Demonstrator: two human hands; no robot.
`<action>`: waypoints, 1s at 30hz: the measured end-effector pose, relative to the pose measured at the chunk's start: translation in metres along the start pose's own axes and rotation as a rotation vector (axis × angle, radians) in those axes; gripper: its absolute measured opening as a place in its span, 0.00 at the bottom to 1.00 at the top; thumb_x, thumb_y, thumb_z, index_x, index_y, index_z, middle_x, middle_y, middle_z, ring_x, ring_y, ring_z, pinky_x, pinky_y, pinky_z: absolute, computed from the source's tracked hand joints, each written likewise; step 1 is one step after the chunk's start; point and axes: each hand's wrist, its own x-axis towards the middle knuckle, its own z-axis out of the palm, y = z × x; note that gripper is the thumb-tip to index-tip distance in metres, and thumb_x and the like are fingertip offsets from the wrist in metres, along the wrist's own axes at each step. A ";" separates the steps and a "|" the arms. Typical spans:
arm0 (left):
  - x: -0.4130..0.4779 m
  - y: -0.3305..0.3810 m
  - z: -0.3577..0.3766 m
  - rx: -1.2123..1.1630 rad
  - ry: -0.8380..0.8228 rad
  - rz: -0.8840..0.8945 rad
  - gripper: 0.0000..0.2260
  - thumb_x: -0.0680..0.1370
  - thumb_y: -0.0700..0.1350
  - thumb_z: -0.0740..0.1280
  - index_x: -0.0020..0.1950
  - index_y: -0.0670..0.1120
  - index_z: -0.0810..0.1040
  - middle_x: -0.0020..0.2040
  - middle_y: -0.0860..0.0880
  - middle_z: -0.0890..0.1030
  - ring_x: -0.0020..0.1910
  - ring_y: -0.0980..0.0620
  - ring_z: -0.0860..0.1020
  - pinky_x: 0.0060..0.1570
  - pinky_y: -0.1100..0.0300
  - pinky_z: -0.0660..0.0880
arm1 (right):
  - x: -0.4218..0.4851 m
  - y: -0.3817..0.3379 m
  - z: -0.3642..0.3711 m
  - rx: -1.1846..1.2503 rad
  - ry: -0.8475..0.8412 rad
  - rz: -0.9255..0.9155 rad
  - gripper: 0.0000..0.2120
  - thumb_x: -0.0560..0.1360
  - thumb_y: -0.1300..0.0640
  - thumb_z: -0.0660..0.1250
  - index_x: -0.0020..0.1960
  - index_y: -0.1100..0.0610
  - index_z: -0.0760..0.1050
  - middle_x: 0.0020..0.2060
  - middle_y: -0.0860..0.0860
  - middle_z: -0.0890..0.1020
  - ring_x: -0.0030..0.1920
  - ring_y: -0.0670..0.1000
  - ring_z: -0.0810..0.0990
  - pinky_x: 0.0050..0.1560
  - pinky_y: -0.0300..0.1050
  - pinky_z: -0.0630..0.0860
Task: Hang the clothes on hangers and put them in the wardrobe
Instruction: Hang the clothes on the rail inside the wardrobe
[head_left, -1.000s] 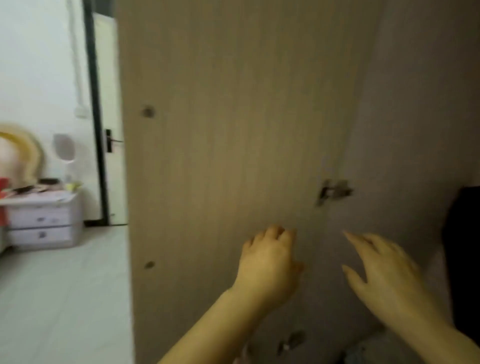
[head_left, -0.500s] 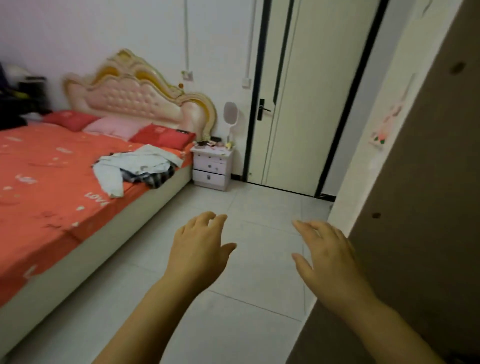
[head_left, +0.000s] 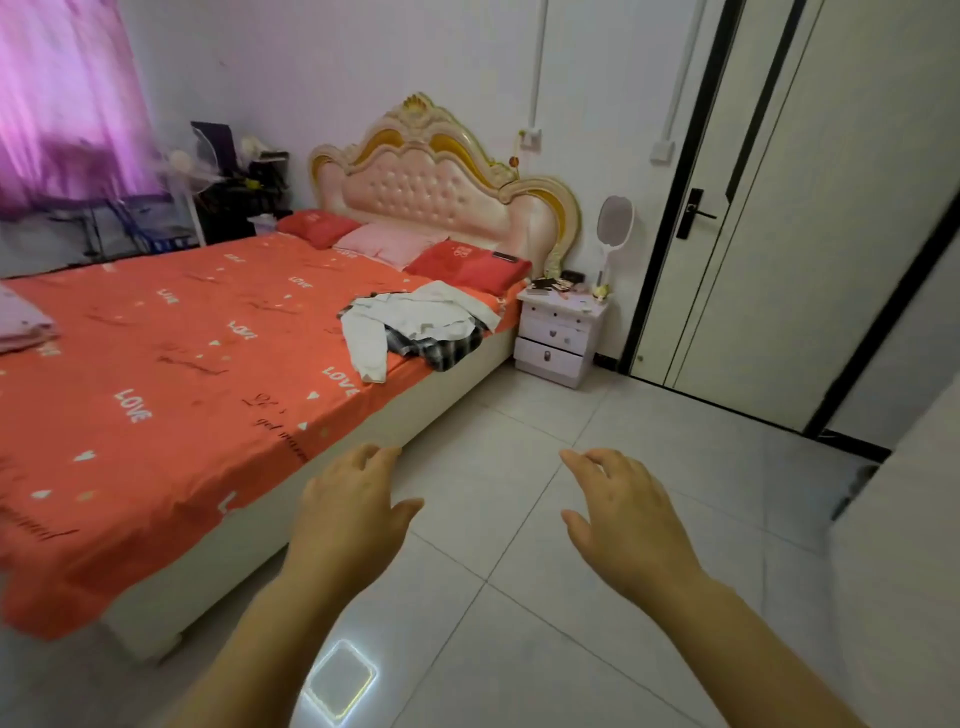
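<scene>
Both hands (head_left: 353, 512) empty above floor; clothes (head_left: 415, 325) on bed (head_left: 156, 374).

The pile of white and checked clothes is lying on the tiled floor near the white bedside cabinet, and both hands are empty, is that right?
Not quite. The head view shows the pile of white and checked clothes lying on the bed with the orange sheet, not on the tiled floor. It is near the white bedside cabinet, and the left hand and right hand are empty.

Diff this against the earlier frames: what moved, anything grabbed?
The view swung left from the wardrobe door to the bed and the clothes heaped on it. Nothing was grabbed or let go. Left hand and right hand stay empty, fingers loose, held out in front.
</scene>
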 end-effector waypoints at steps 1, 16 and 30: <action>0.016 -0.005 0.004 0.017 0.003 -0.012 0.27 0.78 0.58 0.60 0.74 0.51 0.59 0.72 0.51 0.64 0.70 0.51 0.63 0.66 0.54 0.62 | 0.019 0.002 0.008 0.006 -0.013 -0.009 0.27 0.79 0.48 0.58 0.75 0.49 0.53 0.70 0.48 0.62 0.68 0.49 0.62 0.69 0.43 0.58; 0.243 -0.056 0.067 0.092 -0.099 -0.169 0.27 0.78 0.57 0.61 0.74 0.51 0.60 0.70 0.51 0.65 0.69 0.50 0.64 0.65 0.55 0.62 | 0.284 0.019 0.098 0.063 -0.199 -0.114 0.27 0.78 0.49 0.60 0.75 0.51 0.56 0.70 0.50 0.64 0.69 0.51 0.62 0.69 0.45 0.59; 0.515 -0.153 0.122 0.086 -0.153 -0.162 0.24 0.77 0.57 0.61 0.71 0.52 0.62 0.68 0.52 0.67 0.66 0.49 0.67 0.62 0.54 0.64 | 0.558 -0.001 0.185 0.021 -0.258 -0.097 0.28 0.79 0.48 0.59 0.76 0.50 0.54 0.70 0.49 0.63 0.69 0.50 0.62 0.68 0.43 0.59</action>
